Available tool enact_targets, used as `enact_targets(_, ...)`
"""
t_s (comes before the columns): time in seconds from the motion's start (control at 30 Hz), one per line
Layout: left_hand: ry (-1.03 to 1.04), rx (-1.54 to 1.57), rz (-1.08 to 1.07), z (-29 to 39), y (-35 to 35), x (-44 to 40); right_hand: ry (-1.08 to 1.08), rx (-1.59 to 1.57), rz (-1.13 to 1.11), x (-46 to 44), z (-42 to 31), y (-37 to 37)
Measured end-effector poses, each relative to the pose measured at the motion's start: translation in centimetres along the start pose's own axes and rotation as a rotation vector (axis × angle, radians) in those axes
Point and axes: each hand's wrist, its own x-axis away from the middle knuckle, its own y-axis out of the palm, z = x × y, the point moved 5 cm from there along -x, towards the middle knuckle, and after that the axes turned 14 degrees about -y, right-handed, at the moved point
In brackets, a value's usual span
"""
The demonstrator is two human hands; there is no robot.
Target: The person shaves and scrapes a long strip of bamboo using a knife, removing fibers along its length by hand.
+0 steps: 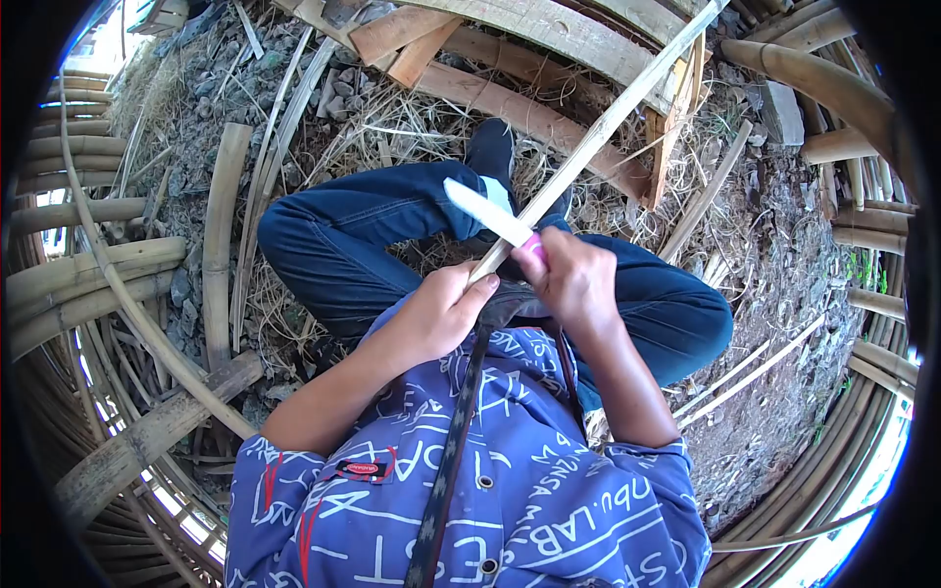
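My left hand point(443, 306) is closed around the near end of a long, pale bamboo strip point(613, 118), which slants up and away to the top right. In my right hand point(576, 279) is a knife point(487, 214) with a pink handle and a broad whitish blade. The blade points up and to the left, crossing the strip just beyond my left hand. Whether its edge bites into the strip, I cannot tell. Both hands are close together above my lap, between my bent knees.
Wooden planks point(549, 44) lie ahead of my feet among thin shavings point(392, 132). A bamboo pole point(223, 235) and long strips lie on the stony ground at left. Bamboo rails point(93, 269) curve around both sides. Thin sticks point(755, 372) lie at right.
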Motion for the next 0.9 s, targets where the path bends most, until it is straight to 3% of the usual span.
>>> enact_targets(0.23, -0.076, 0.015, -0.006, 0.3, -0.1, 0.3, -0.006, 0.018, -0.016, -0.4, 0.8, -0.1)
enact_targets(0.9, -0.041, -0.038, 0.021, 0.7, -0.1, 0.5, 0.024, 0.102, 0.037, -0.9, 2.3, -0.9)
